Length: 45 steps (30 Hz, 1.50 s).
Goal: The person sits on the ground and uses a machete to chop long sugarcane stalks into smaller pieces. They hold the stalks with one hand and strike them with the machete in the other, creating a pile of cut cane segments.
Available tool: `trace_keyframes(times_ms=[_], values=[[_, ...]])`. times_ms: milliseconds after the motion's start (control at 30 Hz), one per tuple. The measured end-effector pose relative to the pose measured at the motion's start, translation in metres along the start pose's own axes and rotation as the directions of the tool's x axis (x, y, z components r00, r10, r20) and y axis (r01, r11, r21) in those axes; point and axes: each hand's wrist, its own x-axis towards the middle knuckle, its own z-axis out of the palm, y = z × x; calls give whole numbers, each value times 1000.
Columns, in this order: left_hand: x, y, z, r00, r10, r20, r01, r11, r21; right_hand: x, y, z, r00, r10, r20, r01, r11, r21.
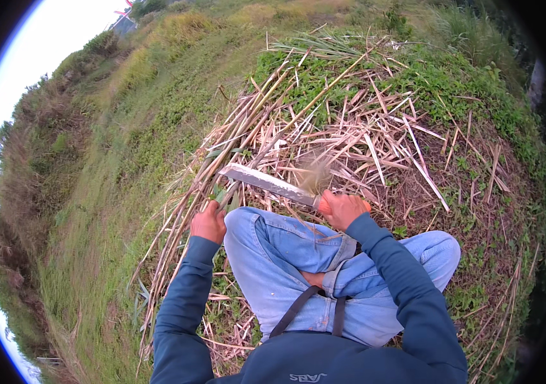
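My right hand (344,210) is wrapped round the orange handle of a machete (268,183). Its long, worn grey blade points left and slightly away from me, its tip lying over the dry stalks. My left hand (208,224) is closed on a stalk (228,194) just left of my left knee, near the blade's tip. Part of that stalk is hidden by my fingers. A tan, blurred tuft (315,178) shows just beyond the machete's handle end; I cannot make out what it is.
Long dry stalks (247,128) lie in a bundle along my left side. Chopped pieces (356,147) cover the ground ahead. My crossed legs in blue jeans (273,240) are close under the blade. Green low plants (458,89) grow beyond, and a grassy slope (138,160) stretches left.
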Motion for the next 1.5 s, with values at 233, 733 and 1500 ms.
trace_keyframes(times_ms=[233, 733, 1500], values=[[-8, 10, 1, 997, 18, -75, -20, 999, -33, 3, 0, -3, 998, 48, -35, -46, 998, 33], [-14, 7, 0, 999, 1, -41, -2, 1000, -27, 41, 34, -12, 962, 217, -165, -231, 970, -70], [47, -57, -4, 995, -94, 35, 100, 946, -308, -154, 21, -190, 821, 350, -451, -246, 930, 273]])
